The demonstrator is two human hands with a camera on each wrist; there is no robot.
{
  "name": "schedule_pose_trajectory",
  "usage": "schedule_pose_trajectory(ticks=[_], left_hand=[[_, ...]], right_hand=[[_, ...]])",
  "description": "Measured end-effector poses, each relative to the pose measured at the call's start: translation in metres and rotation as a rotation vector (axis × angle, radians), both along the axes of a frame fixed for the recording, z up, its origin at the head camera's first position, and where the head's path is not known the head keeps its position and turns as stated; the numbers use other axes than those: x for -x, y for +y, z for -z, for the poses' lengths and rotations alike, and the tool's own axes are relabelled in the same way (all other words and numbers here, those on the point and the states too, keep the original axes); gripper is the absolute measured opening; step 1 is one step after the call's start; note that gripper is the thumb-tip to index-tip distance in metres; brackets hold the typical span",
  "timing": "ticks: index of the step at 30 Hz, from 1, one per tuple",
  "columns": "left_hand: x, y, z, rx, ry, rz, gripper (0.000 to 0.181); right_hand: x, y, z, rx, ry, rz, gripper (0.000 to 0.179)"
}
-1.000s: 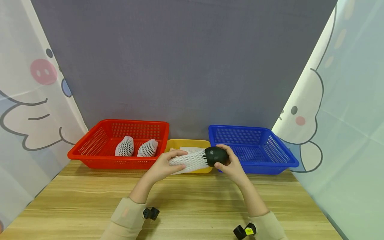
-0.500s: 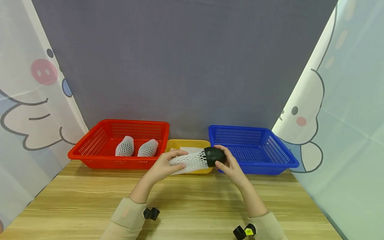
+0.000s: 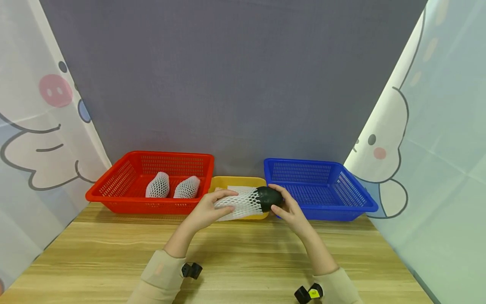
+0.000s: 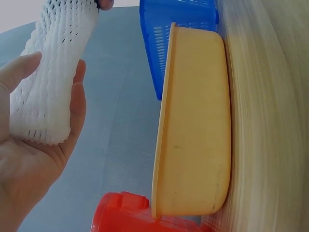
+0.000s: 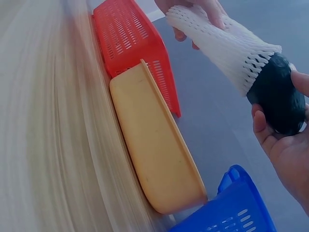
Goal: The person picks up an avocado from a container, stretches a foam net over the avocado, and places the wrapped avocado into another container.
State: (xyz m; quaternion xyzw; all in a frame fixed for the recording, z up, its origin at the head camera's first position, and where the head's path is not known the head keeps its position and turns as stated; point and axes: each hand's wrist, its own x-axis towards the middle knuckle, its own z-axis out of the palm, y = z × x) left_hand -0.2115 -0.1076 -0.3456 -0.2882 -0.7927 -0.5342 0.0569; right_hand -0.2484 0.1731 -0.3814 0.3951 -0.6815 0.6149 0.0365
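Observation:
A white foam net sleeve (image 3: pixel 241 204) stretches sideways between my hands, above the yellow container. My left hand (image 3: pixel 206 211) grips its left end, thumb on the near side and fingers behind. In its right mouth sits a dark green avocado (image 3: pixel 270 199), the inner end covered by the mesh. My right hand (image 3: pixel 291 213) holds the bare outer end, thumb below and fingers over the top. From the right wrist view, the mesh edge rings the avocado (image 5: pixel 277 96) around its inner part. The left wrist view shows the sleeve's closely gathered end (image 4: pixel 41 116) across my left palm.
At left, a red basket (image 3: pixel 148 206) contains two net-wrapped pieces (image 3: pixel 157 185). The yellow container (image 4: pixel 198 121) stands between it and a blue basket (image 3: pixel 330 208), with white net sleeves (image 3: pixel 237 187) inside. A grey cloth (image 3: pixel 243 84) hangs behind the wooden table (image 3: pixel 243 257).
The avocado and my right hand have shifted slightly left, so the avocado is a little deeper in the sleeve. My left hand stays in place.

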Motion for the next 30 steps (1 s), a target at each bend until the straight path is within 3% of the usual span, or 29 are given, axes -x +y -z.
schedule_pose_trajectory(ticks=[19, 28, 30], left_hand=[[-0.0026, 0.0062, -0.0021, -0.002, -0.004, 0.032, 0.036], [-0.0011, 0.0052, -0.0027, -0.008, -0.008, 0.076, 0.035], [0.0058, 0.0039, 0.0056, -0.01, -0.006, 0.08, 0.035]], right_hand=[[-0.0036, -0.0087, 0.0038, 0.037, 0.031, -0.01, 0.053], [-0.0026, -0.009, 0.0055, 0.051, 0.034, -0.026, 0.053], [-0.0027, -0.0088, 0.0051, 0.049, 0.03, -0.025, 0.053]])
